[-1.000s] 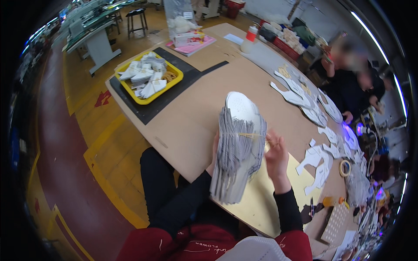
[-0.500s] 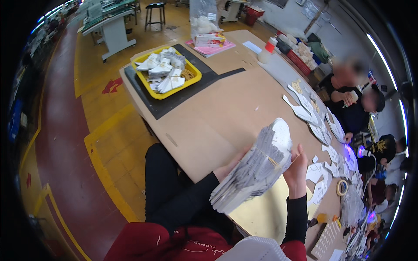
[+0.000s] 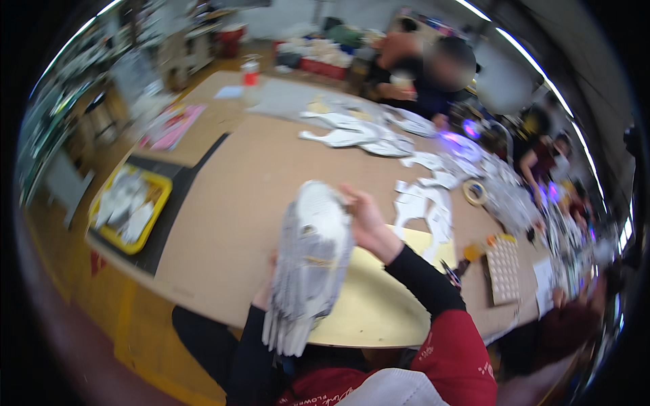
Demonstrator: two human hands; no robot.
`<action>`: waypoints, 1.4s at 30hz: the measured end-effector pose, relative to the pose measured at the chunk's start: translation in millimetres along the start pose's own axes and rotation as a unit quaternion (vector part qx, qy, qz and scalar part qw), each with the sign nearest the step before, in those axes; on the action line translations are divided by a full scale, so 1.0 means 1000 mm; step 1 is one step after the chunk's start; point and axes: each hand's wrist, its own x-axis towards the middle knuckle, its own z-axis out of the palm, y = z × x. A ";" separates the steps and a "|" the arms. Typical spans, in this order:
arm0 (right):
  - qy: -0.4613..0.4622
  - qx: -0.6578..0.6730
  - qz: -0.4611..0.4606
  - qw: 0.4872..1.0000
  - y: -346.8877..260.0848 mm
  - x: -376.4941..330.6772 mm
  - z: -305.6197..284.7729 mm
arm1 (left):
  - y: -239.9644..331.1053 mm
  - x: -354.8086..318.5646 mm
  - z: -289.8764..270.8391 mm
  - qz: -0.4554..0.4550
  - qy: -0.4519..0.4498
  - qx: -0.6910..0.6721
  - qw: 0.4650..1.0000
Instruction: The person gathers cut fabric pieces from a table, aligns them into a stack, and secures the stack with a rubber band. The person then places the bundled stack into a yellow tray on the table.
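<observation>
A thick stack of white, shoe-part-shaped cut pieces [image 3: 315, 237] is held up over the near table edge, its layered grey-white edges facing me. A tan rubber band [image 3: 318, 260] crosses its middle. My left hand [image 3: 263, 292] grips the stack from the left and behind, its fingers mostly hidden. At the upper right edge of the stack, my right hand [image 3: 369, 222] is closed with bent fingertips against it. Blur hides whether a band is also between those fingertips. Below the stack lies a pale yellow sheet [image 3: 379, 298] on the table.
A yellow tray [image 3: 162, 208] of bundled white pieces stands on a black mat [image 3: 177, 203] at left. Loose white cut pieces [image 3: 352, 135] spread along the far side. At right are a tape roll [image 3: 474, 193], snips [image 3: 449, 272] and a dotted board [image 3: 502, 271]. Co-workers [image 3: 433, 88] sit beyond.
My view has swung right, so the tray now appears farther left. The stack has turned more upright. A strand stretched from my right fingers earlier no longer shows, and those fingers are against the stack's edge.
</observation>
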 end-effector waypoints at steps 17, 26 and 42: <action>-0.198 -0.517 -0.243 0.796 -0.026 -0.019 0.014 | -0.007 0.002 0.007 -0.099 0.021 0.040 0.994; -0.276 -0.689 -0.274 0.612 -0.036 -0.032 0.016 | -0.014 0.007 -0.026 -0.097 0.106 0.131 0.981; -0.243 -0.468 -0.321 0.787 0.003 -0.046 -0.057 | -0.019 0.011 0.031 0.188 0.220 0.253 0.923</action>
